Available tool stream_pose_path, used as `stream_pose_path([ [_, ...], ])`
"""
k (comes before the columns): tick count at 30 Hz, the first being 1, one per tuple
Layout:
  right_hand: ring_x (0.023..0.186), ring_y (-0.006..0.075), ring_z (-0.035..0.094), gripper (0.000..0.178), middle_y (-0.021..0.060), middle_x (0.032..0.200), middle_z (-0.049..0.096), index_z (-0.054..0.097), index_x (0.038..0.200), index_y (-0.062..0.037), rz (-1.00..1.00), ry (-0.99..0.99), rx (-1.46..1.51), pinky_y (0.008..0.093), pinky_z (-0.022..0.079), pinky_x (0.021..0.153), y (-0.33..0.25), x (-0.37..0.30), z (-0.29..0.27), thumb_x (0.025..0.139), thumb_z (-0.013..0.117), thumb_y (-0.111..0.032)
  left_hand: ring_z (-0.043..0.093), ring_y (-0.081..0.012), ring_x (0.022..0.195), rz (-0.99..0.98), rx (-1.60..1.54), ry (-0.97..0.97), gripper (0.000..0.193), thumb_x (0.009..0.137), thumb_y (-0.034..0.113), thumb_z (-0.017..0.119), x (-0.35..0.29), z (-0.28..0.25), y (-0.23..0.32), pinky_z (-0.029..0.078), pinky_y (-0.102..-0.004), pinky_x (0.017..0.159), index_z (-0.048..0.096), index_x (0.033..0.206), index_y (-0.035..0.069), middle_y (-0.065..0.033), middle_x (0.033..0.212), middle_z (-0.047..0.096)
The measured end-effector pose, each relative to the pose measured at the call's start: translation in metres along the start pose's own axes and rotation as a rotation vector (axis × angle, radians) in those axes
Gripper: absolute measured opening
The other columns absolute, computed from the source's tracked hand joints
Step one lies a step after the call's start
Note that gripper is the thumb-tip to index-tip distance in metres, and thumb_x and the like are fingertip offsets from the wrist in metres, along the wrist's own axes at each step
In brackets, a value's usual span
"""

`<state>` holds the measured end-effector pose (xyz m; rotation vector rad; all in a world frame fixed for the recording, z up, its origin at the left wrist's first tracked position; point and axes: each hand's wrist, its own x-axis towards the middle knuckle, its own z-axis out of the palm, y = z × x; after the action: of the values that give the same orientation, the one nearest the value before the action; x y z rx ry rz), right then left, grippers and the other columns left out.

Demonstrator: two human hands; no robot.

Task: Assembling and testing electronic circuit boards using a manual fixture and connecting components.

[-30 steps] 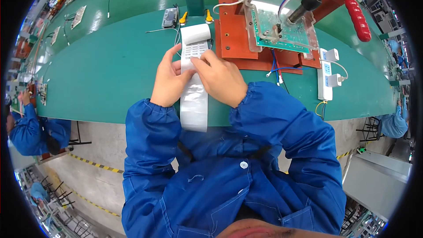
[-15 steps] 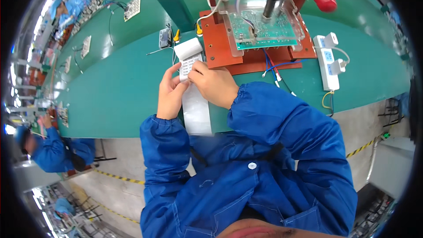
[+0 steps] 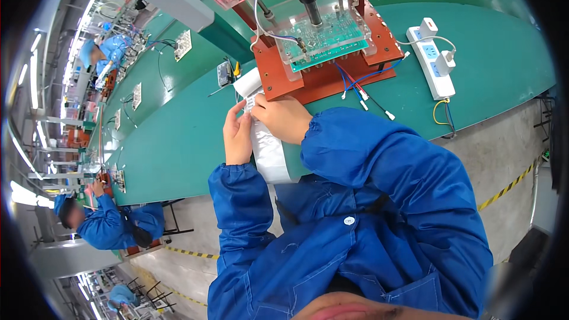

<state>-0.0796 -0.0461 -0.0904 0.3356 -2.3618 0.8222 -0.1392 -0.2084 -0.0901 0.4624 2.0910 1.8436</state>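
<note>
Since earlier frame our view swung left; left hand (image 3: 237, 136) and right hand (image 3: 284, 120) both pinched label strip (image 3: 268, 151) before red fixture (image 3: 323, 74); we judged steady peel best

Electronics factory, long green assembly bench (image 3: 178, 142), circuit-board test jig (image 3: 323, 44)

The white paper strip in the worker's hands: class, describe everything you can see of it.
The long white paper strip, glossy like label backing, runs from a curled end beside the red-brown fixture base across the green table and over its near edge. The left hand and right hand pinch its upper part.
</note>
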Motion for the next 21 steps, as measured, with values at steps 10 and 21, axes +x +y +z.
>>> stream_pose_path([
  [10,0.076,0.0267,0.063,0.010,0.0069,0.089,0.055,0.061,0.085,-0.0092,-0.184,-0.075,0.105,0.0394,0.051,0.061,-0.005,-0.024,-0.037,0.080,0.069,-0.013,0.059,-0.0096,0.076,0.169,0.374,0.300,0.042,0.095,0.007,0.062,-0.040,0.001,0.008,0.048,-0.0251,0.065,0.049,0.134,-0.003,-0.0087,0.093,0.067],
  [21,0.118,0.0313,0.058,0.049,0.0129,0.124,0.056,0.066,0.125,-0.0148,-1.077,1.007,-0.601,0.0433,0.046,0.102,0.073,0.124,-0.193,0.078,0.070,0.000,0.047,-0.0048,0.058,0.246,0.579,0.411,0.019,0.090,0.000,0.062,-0.075,0.013,0.001,0.038,-0.0216,0.052,0.063,0.109,-0.005,-0.0009,0.070,0.057],
])
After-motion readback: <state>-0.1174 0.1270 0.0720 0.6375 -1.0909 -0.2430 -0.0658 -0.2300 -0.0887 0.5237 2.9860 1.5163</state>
